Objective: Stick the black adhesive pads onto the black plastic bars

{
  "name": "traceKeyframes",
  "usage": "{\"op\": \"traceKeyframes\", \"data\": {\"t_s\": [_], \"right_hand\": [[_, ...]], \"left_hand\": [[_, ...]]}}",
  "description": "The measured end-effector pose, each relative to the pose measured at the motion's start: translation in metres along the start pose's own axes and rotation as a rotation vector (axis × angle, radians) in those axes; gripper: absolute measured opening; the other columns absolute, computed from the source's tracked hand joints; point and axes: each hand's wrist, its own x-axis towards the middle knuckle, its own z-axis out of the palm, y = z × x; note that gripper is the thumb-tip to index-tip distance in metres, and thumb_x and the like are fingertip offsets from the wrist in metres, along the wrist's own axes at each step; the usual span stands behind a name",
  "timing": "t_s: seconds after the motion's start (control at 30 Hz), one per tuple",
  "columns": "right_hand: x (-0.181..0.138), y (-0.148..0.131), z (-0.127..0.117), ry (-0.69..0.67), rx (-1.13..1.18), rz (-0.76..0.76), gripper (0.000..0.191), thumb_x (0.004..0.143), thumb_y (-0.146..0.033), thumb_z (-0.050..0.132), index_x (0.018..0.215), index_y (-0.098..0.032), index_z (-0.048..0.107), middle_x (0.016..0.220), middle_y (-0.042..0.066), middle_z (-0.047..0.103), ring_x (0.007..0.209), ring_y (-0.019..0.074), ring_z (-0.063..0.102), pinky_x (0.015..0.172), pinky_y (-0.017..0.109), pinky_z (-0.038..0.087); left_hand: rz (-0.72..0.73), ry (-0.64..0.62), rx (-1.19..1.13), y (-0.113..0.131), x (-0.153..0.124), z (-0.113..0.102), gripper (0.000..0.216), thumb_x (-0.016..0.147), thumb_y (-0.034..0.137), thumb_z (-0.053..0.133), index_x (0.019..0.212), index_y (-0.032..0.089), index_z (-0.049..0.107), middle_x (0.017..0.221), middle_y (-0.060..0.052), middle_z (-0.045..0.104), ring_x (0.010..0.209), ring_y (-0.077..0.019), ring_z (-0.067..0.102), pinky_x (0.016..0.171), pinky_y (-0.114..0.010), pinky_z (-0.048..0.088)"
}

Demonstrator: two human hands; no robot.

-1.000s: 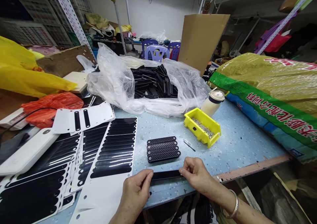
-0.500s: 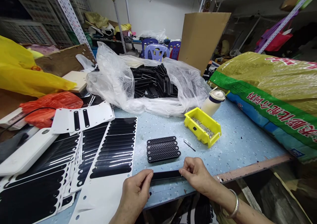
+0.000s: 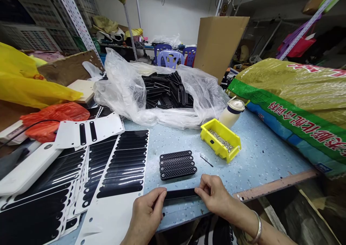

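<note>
At table [image 3: 259,158] edge, L hand [image 3: 147,210] & R hand [image 3: 214,198] fingers pinch black strip [image 3: 180,193] ends; best held flat, taut.

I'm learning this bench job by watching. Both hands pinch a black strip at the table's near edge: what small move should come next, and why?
Probably lift the black strip forward and set it beside the row of four mesh grilles. The left hand and right hand pinch its ends just in front of that row.
</note>
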Motion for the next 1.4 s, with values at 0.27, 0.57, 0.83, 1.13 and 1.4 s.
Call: {"op": "traceKeyframes", "data": {"t_s": [0.27, 0.57, 0.83, 1.13, 1.4], "right_hand": [[-0.001, 0.001, -0.003, 0.007, -0.120, -0.068, 0.020, 0.074, -0.024, 0.059, 0.060, -0.022, 0.044, 0.052, -0.003, 0.046, 0.048, 0.0125, 0.045, 0.048, 0.024, 0.032], [-0.003, -0.005, -0.011, -0.005, -0.259, -0.129, 0.018, 0.075, -0.022, 0.057, 0.064, -0.021, 0.043, 0.061, 0.000, 0.053, 0.056, 0.0140, 0.048, 0.054, 0.025, 0.034], [0.008, 0.012, -0.024, 0.016, -0.138, 0.063, 0.035, 0.067, -0.039, 0.064, 0.051, -0.024, 0.037, 0.049, -0.003, 0.041, 0.049, 0.0129, 0.042, 0.049, 0.026, 0.030], [0.000, 0.013, -0.017, -0.108, 0.286, 0.205, 0.043, 0.080, -0.060, 0.045, 0.077, -0.018, 0.055, 0.051, -0.002, 0.058, 0.034, 0.0107, 0.050, 0.036, 0.021, 0.031], [-0.003, 0.018, 0.006, -0.034, 0.099, -0.028, 0.034, 0.083, -0.043, 0.045, 0.066, -0.018, 0.060, 0.049, 0.000, 0.055, 0.039, 0.0133, 0.051, 0.041, 0.024, 0.037]], "left_hand": [[-0.047, 0.085, -0.040, 0.007, -0.001, 0.005, 0.030, 0.081, 0.045, 0.059, 0.082, 0.021, 0.078, 0.044, 0.003, 0.062, 0.032, -0.0138, 0.058, 0.039, -0.020, 0.049], [-0.099, 0.066, -0.034, 0.009, -0.002, 0.005, 0.034, 0.080, 0.048, 0.058, 0.081, 0.020, 0.077, 0.042, 0.004, 0.058, 0.034, -0.0148, 0.058, 0.041, -0.022, 0.048], [-0.077, -0.033, -0.008, -0.001, 0.003, 0.001, 0.037, 0.083, 0.049, 0.055, 0.088, 0.019, 0.077, 0.045, 0.003, 0.062, 0.037, -0.0164, 0.062, 0.042, -0.023, 0.051], [0.174, 0.066, 0.212, 0.000, 0.002, 0.000, 0.036, 0.093, 0.040, 0.046, 0.096, 0.019, 0.075, 0.055, 0.000, 0.071, 0.044, -0.0162, 0.067, 0.048, -0.022, 0.054], [0.922, 0.309, 0.610, 0.035, -0.018, 0.023, 0.035, 0.090, 0.012, 0.047, 0.122, 0.016, 0.062, 0.100, -0.011, 0.077, 0.096, -0.0243, 0.072, 0.079, -0.032, 0.057]]}}
